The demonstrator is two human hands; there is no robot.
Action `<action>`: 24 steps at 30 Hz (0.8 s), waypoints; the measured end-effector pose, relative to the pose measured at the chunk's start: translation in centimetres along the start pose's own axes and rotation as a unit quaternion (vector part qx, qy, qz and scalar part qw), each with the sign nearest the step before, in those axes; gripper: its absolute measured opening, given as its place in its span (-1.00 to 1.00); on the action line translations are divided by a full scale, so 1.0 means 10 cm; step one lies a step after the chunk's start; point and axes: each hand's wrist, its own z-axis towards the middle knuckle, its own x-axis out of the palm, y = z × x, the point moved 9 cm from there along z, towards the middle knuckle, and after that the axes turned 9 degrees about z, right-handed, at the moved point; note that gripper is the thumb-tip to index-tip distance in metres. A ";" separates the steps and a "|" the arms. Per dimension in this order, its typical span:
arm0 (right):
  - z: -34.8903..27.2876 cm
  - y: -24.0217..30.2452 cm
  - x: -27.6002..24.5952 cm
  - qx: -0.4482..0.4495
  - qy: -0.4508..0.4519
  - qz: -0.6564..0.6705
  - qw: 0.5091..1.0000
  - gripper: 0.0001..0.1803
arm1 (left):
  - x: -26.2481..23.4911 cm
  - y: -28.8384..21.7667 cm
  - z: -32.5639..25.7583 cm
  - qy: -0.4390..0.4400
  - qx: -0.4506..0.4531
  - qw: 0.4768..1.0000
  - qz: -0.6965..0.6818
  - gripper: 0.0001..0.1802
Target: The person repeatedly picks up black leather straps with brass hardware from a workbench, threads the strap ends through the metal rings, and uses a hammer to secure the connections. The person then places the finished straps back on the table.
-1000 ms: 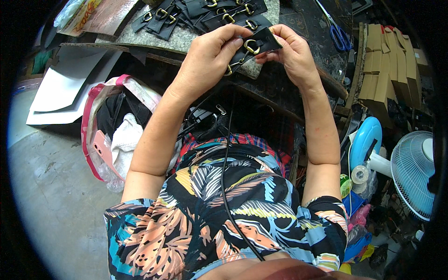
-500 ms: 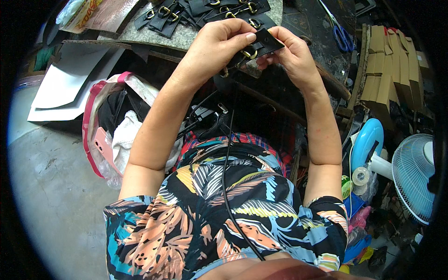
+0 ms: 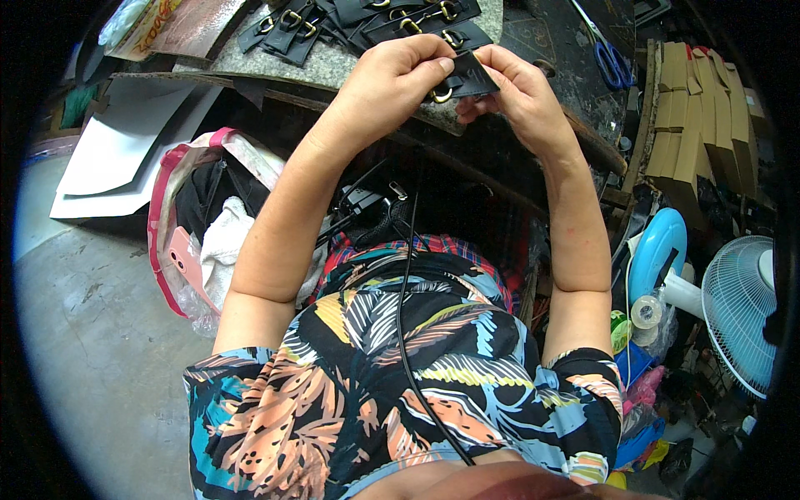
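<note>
Between both hands, just over the near edge of the workbench, is a black leather tab with a brass-coloured D-ring at its left end. My left hand pinches it at the ring end, thumb on top. The fingers of my right hand are closed on its other end, partly hidden behind it. Beyond them, a heap of similar black leather tabs with brass rings lies on a speckled stone slab.
Scissors with blue handles lie right on the dark bench. At far right stand brown cardboard pieces and a blue-and-white fan. On the left are white sheets and an open bag holding cloth and a pink phone.
The leather tab has turned in my fingers and now lies flatter. A second brass ring below my left hand has gone from sight. Both hands stay in nearly the same place.
</note>
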 end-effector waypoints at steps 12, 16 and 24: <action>-0.01 0.05 -0.01 -0.026 -0.036 0.134 0.990 -0.76 | 0.04 0.03 -0.05 0.006 -0.049 0.974 -0.221 -0.79; 0.00 0.02 0.00 -0.016 -0.009 0.170 0.985 -0.76 | 0.07 0.04 -0.09 0.005 -0.056 0.977 -0.207 -0.77; -0.01 -0.05 0.00 0.001 0.021 0.216 0.976 -0.70 | -0.04 -0.20 -0.11 -0.105 0.095 0.987 -0.080 -0.78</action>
